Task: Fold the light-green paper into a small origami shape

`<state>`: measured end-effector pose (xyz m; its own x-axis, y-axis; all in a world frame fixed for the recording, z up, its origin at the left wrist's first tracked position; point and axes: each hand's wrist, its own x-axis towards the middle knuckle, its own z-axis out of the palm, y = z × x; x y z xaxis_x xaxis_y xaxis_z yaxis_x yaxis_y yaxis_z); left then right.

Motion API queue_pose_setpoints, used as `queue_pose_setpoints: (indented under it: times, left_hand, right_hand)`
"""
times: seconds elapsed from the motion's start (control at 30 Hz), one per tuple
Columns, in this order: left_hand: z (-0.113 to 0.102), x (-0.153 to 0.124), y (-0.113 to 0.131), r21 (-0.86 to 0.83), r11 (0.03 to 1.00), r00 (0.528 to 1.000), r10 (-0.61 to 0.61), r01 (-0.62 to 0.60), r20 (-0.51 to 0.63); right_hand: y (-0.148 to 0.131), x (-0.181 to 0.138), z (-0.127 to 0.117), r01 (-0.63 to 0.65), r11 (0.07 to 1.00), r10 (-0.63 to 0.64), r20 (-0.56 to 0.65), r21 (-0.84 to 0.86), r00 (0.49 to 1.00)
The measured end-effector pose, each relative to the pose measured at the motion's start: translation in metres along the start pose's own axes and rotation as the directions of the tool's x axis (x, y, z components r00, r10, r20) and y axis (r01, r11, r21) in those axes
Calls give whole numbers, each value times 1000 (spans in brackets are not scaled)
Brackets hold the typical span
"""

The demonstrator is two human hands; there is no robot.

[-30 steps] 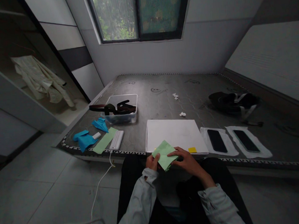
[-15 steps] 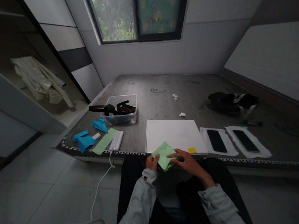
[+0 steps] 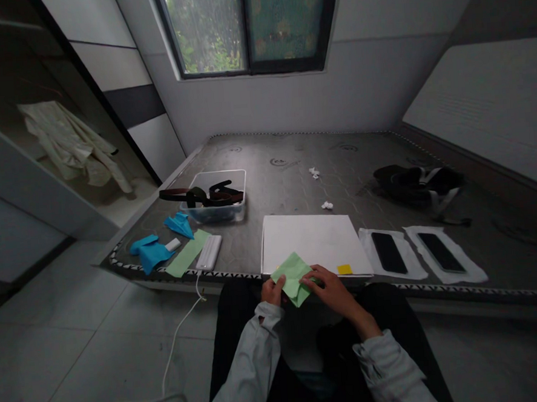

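Note:
A folded sheet of light green paper (image 3: 293,274) is held between my hands, above my lap and in front of the white box's near edge. My left hand (image 3: 272,291) grips its left corner, with the thumb on top and the fingers underneath. My right hand (image 3: 329,287) pinches the right side of the paper between thumb and fingers. Just beyond the paper lies the flat white box (image 3: 311,238). A small yellow sticky note (image 3: 344,270) sits on the box's near right edge.
Two phones (image 3: 389,253) lie on white pads at right. Left are a clear bin (image 3: 239,212) with belts, blue paper pieces (image 3: 153,255), a green strip (image 3: 185,257) and a corded white power bank (image 3: 209,252). A black bag (image 3: 404,183) lies farther back.
My right hand has shifted slightly left and its fingers have drawn in on the paper's right side. The paper's right part has folded inward a little. My left hand stays put.

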<state>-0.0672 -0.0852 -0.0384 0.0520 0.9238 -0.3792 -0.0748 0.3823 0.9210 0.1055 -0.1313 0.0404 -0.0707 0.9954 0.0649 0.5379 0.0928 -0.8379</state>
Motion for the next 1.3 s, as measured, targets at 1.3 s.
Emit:
queue_pose_setpoints:
  times: [1.3]
  left_hand:
    - [-8,0,9,-129,992,1000,11,-13,-20]
  right_hand:
    - [14,4,-7,-232,826,229,70,513,971]
